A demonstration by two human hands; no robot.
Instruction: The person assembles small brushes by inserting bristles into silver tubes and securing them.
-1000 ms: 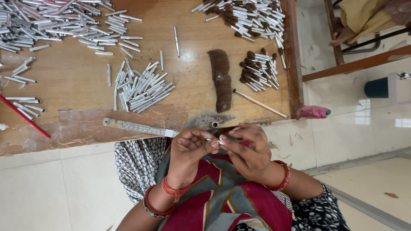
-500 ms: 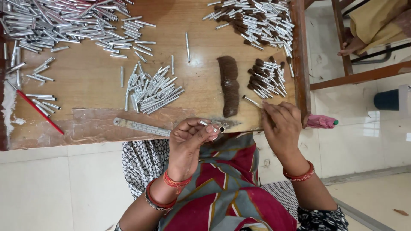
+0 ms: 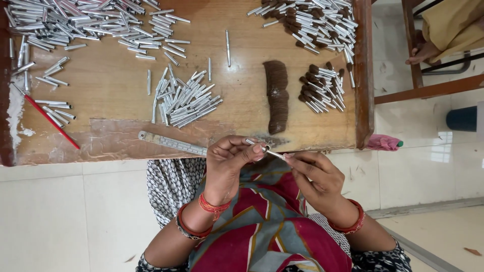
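My left hand [image 3: 229, 161] is raised just in front of the wooden table's near edge [image 3: 101, 151] and pinches a small silver tube [image 3: 250, 142] at its fingertips. My right hand [image 3: 312, 174] faces it and holds a thin silver tube [image 3: 275, 153] by one end, its tip touching my left fingers. Both hands hover over my lap. A strip of brown hair [image 3: 276, 95] lies on the table just beyond the hands. A heap of empty silver tubes [image 3: 184, 100] sits to its left, and tubes with brown tufts [image 3: 320, 88] to its right.
More silver tubes cover the far left [image 3: 75, 25] and far right [image 3: 312, 20] of the table. A metal ruler [image 3: 171, 143] and a red stick [image 3: 50, 121] lie near the front edge. A pink cloth [image 3: 383, 142] hangs at the right corner. Another person's foot [image 3: 423, 50] rests by a wooden chair.
My right hand reached to the table's right side by the tufted tubes, then came back to my left hand holding a thin tube. My left hand stayed in place.
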